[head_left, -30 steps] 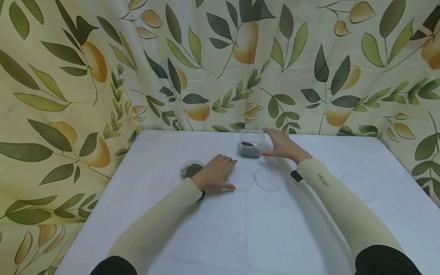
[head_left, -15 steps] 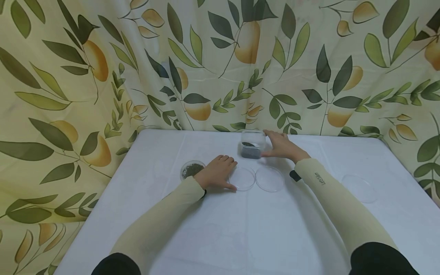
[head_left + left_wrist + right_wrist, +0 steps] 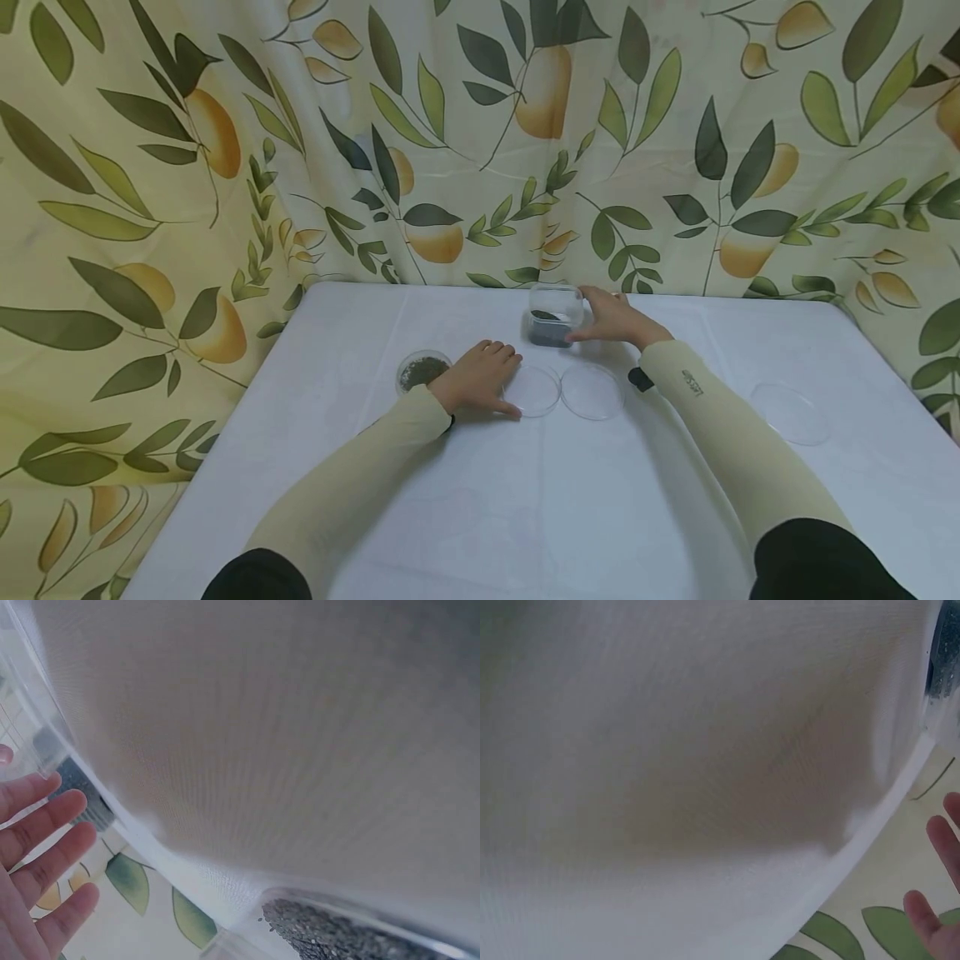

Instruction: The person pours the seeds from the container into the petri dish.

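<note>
Two clear discs (image 3: 592, 392) lie side by side on the surface (image 3: 540, 500), in front of the clear box (image 3: 550, 335). Front-left of the box, the left hand (image 3: 480, 377) spreads its fingers at the nearer disc, beside a round tub (image 3: 422, 372) of dark grains. The right hand (image 3: 617, 318) spreads its fingers at the box's right side, contact unclear. The step appears to be positioning containers; moving the box would call for a firm, level hold.

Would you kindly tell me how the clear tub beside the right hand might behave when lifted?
The clear tub looks like smooth plastic, so it may be slippery. Its upright walls suggest it would probably keep its shape. The dark grains inside look loose, so they could shift if it tilts.
</note>
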Available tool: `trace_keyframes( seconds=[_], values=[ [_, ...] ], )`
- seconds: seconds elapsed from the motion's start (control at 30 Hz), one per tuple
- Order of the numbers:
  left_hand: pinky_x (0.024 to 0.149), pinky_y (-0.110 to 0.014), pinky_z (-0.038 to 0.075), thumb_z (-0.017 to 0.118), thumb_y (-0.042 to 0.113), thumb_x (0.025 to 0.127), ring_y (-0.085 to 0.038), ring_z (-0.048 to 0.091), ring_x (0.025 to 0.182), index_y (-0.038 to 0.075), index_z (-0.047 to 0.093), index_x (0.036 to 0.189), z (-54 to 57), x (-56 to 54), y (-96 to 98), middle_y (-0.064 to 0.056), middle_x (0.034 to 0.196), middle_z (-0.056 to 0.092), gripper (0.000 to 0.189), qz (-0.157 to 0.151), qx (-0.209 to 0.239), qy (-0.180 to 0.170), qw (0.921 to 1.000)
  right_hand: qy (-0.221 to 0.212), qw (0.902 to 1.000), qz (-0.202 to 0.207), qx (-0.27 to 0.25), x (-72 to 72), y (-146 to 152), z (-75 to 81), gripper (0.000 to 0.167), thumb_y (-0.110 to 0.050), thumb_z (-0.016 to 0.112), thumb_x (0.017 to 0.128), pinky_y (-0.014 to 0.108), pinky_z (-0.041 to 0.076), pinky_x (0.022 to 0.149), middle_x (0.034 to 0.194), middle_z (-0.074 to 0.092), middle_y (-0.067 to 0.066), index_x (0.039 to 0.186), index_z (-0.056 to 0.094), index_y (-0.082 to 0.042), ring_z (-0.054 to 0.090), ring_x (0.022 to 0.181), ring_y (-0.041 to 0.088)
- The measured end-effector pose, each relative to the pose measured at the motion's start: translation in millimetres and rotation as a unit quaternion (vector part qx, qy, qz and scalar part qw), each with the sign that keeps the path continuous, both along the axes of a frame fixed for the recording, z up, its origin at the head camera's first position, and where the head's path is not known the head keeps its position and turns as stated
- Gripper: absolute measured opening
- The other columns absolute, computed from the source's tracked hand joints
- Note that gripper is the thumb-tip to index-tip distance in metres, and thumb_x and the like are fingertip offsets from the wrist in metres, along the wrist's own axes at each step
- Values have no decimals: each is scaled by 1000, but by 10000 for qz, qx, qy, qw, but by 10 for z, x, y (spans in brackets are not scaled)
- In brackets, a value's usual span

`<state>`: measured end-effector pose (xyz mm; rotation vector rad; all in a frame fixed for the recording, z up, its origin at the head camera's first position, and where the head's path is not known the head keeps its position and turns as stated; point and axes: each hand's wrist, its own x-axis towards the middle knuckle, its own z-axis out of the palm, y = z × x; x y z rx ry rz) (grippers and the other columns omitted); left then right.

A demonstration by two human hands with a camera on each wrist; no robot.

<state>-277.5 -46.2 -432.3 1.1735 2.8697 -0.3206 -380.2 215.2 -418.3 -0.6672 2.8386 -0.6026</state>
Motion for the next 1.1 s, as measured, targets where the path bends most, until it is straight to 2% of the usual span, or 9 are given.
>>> trace_keyframes(
  seconds=[0.23,0.3,0.5,0.83,1.1],
  values=[
    [109,-37,33,54,75,75,-21,46,124,8,43,138,-4,-10,6,-7,134,49,93,38,-34,3,10000,-672,9956,-200,-618,-57,34,-67,95,-41,81,70,60,27,109,145,34,28,139,29,-2,33,134,44],
    [109,-37,33,54,75,75,-21,46,124,8,42,138,-2,-12,8,-7,135,48,92,54,-37,-33,10000,-758,9938,-173,-791,-75,45,-88,91,-39,81,70,60,27,109,144,34,29,136,31,-2,32,134,44],
    [109,-37,33,52,76,75,-21,45,125,8,42,139,-5,-33,14,-7,136,48,93,54,-75,-29,10000,-810,9894,-2,-1206,-116,59,-135,79,-27,83,68,58,27,109,139,39,29,127,38,-1,34,132,43],
    [107,-37,35,50,76,76,-21,46,124,8,45,137,-21,-40,-9,-7,133,50,91,88,133,-53,9999,-977,9839,198,-1481,-124,21,-174,82,-20,83,70,58,26,109,139,40,26,132,35,4,31,133,44],
    [107,-36,36,53,74,76,-20,46,123,10,45,136,-5,-26,-24,-6,131,50,89,212,197,-259,9992,-944,9844,137,-1481,-134,18,-203,80,-20,83,69,58,28,109,138,42,23,131,37,1,32,133,43]
  ],
)
